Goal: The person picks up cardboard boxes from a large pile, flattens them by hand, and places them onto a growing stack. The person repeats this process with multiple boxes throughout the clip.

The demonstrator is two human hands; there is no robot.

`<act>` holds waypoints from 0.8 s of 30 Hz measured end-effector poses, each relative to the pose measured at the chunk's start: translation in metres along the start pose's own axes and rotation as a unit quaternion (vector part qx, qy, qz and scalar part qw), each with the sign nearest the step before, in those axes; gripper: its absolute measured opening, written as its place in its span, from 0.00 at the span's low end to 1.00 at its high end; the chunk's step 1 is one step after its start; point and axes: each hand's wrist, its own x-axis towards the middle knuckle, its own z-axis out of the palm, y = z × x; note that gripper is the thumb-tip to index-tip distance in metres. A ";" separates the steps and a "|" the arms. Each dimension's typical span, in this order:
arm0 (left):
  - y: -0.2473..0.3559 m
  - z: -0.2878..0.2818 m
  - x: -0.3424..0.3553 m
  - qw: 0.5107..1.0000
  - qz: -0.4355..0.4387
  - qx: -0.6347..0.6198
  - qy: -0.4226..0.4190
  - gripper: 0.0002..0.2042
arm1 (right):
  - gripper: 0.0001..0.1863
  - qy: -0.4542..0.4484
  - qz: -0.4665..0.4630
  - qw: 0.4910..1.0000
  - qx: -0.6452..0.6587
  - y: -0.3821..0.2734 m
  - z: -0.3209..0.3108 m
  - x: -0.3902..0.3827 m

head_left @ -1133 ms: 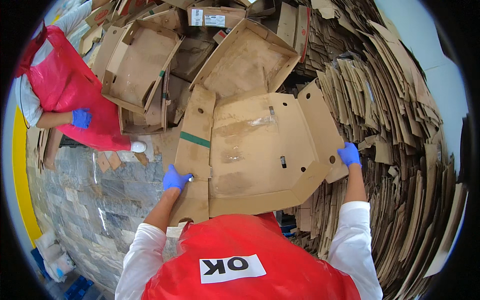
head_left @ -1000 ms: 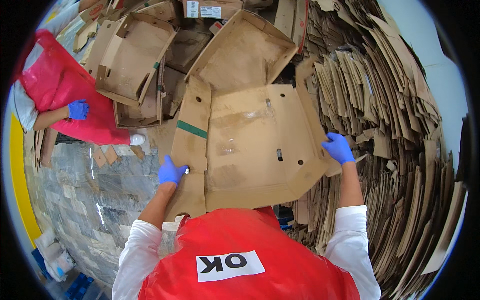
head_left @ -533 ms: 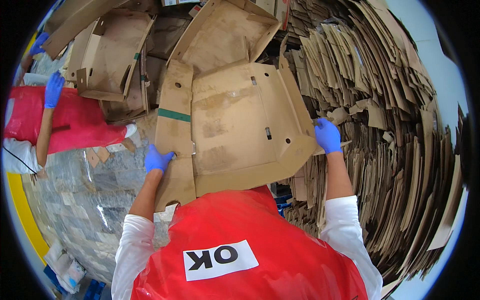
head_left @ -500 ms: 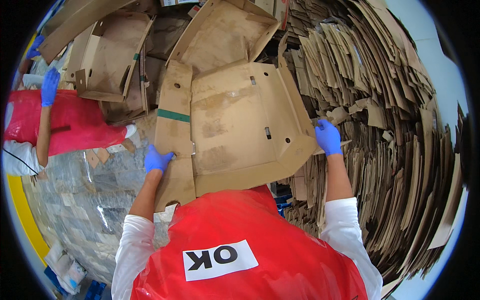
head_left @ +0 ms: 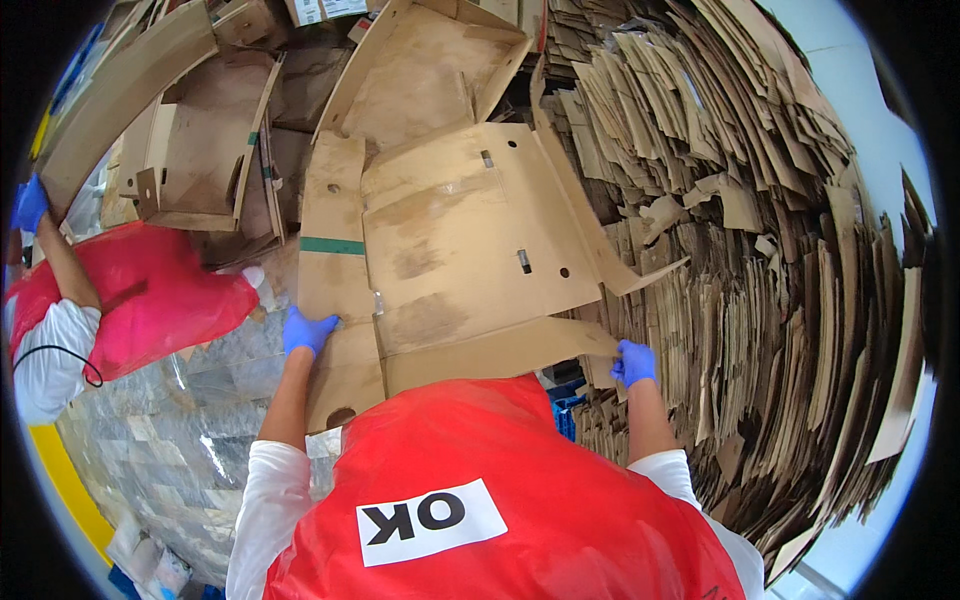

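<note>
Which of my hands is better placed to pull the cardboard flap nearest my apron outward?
Probably your right hand: it pinches that near flap by its free end. Your left hand holds the green-striped side panel, so it seems better suited to steadying.

Light brown on the open cardboard box (head_left: pixel 450 240), with darker smudges and one green stripe (head_left: pixel 332 246) across its left flap (head_left: pixel 332 280). Purple-blue on the left grip (head_left: pixel 309 331) and the right grip (head_left: pixel 634 363). Shiny red on the near apron (head_left: pixel 470 440), with black marks on its white patch (head_left: pixel 480 538). White on the sleeves (head_left: pixel 268 505). Pinky red on the co-worker's apron (head_left: pixel 150 300), purple-blue on the co-worker's glove (head_left: pixel 31 204). Thin stripes of many browns on the cardboard pile (head_left: pixel 720 330). Grey blocks on the floor (head_left: pixel 180 430), yellow strip (head_left: pixel 70 488) along its left edge.
</note>
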 end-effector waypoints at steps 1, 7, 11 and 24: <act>-0.002 0.000 0.001 1.000 -0.003 -0.006 -0.001 0.43 | 0.25 0.054 -0.097 0.988 -0.106 0.012 0.000 0.027; -0.020 0.009 0.013 0.999 0.020 -0.028 -0.004 0.42 | 0.55 0.192 -0.302 0.894 -0.269 -0.037 0.038 0.019; -0.006 -0.003 0.000 0.998 0.031 -0.050 -0.002 0.40 | 0.52 0.228 -0.368 0.789 -0.436 -0.076 0.054 -0.012; -0.009 0.005 0.003 1.000 -0.006 -0.017 0.002 0.40 | 0.26 -0.056 -0.476 0.833 -0.277 -0.133 0.105 0.018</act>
